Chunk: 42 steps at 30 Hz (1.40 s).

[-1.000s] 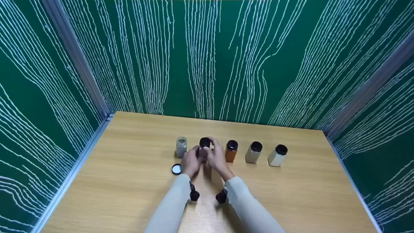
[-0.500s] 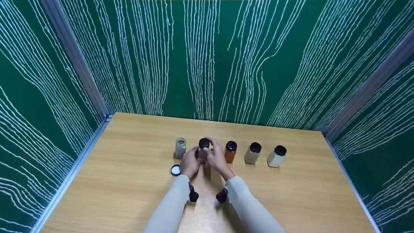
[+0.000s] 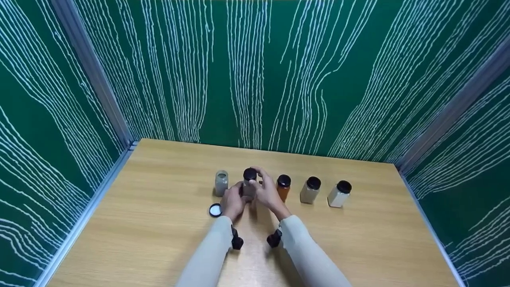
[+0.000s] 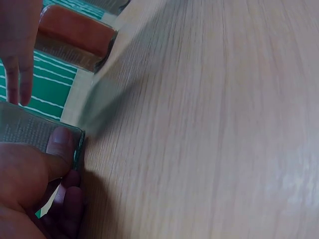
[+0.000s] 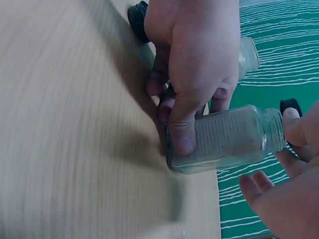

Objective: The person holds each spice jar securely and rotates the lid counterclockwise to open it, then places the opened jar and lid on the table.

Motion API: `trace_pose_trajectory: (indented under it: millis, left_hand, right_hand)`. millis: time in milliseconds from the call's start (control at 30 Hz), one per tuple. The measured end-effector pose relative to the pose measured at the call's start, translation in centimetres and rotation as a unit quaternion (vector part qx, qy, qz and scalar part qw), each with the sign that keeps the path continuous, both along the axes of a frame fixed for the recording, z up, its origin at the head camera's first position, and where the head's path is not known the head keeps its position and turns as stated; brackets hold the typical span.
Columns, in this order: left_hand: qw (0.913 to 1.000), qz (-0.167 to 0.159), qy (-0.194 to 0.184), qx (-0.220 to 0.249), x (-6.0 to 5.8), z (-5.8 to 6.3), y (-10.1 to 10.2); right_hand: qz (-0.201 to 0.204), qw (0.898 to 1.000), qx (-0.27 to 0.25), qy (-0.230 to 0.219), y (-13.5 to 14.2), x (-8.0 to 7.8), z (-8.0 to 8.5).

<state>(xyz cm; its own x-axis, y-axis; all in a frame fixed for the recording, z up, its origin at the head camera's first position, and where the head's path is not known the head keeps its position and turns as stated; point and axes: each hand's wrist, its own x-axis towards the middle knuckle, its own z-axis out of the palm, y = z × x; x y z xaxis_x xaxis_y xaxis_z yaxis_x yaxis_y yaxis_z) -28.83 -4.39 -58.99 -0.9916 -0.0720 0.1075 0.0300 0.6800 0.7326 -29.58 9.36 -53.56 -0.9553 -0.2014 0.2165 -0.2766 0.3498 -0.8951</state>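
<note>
A clear square glass jar (image 5: pixel 224 137) with small printed text and greyish contents stands on the table, its threaded neck showing. My left hand (image 3: pixel 233 201) grips it low down, thumb (image 5: pixel 183 138) flat on one side near the base. Above the neck, my right hand (image 3: pixel 267 192) pinches a black screw lid (image 5: pixel 290 106) between thumb and finger; the lid is tilted and off the threads. The other right fingers are spread beside the jar. To the left stands a lidless jar (image 3: pixel 221 187), with a black lid (image 3: pixel 215 210) lying white inside up in front of it.
Right of the hands are a jar with orange-red contents (image 3: pixel 283 193) and two jars with pale contents, one greyish (image 3: pixel 309 194) and one whiter (image 3: pixel 338 198), all with black lids on. Green panels with white lines (image 3: pixel 247 79) enclose the wooden table (image 3: pixel 159 239) at back and sides.
The right hand has raised the black lid slightly off the jar's neck. The left hand keeps its grip low on the jar. The head view has shifted a little.
</note>
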Motion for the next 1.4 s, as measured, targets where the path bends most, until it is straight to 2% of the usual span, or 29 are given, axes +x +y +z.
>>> trace_pose_trajectory:
  millis: [167, 367, 567, 733, 967, 1167, 1300, 1400]
  left_hand:
    - [1.0, -0.001, 0.007, 0.002, 0.2, 0.0, 0.0]
    - [0.9999, 0.004, 0.008, 0.005, 0.1, -0.2, -0.2]
    - [0.9996, 0.005, 0.026, 0.004, 0.1, -0.4, -0.2]
    - [0.9995, 0.004, 0.032, -0.006, 0.1, -0.5, -0.2]
    - [0.9996, 0.002, 0.028, -0.011, 0.1, -0.1, -0.2]
    - [0.9996, 0.004, 0.029, -0.002, 0.3, -0.2, -0.2]
    - [0.9998, 0.008, 0.018, 0.001, 0.0, -0.4, -0.2]
    - [0.9999, 0.007, 0.007, 0.007, 0.0, -0.1, -0.2]
  right_hand:
    - [-0.031, 0.999, -0.019, 0.007, -0.1, 0.1, 0.0]
    - [-0.07, 0.995, -0.051, 0.055, 0.0, 0.0, 0.4]
    - [-0.088, 0.992, -0.04, 0.084, 0.2, 0.3, 0.7]
    - [-0.077, 0.993, -0.019, 0.09, 0.6, 0.5, 0.9]
    - [-0.055, 0.992, 0.045, 0.104, 1.1, 0.7, 0.9]
    - [-0.037, 0.991, 0.065, 0.113, 1.7, 0.8, 0.8]
    - [-0.018, 0.988, 0.083, 0.129, 2.2, 1.0, 0.8]
    - [0.002, 0.989, 0.09, 0.119, 2.6, 1.3, 1.1]
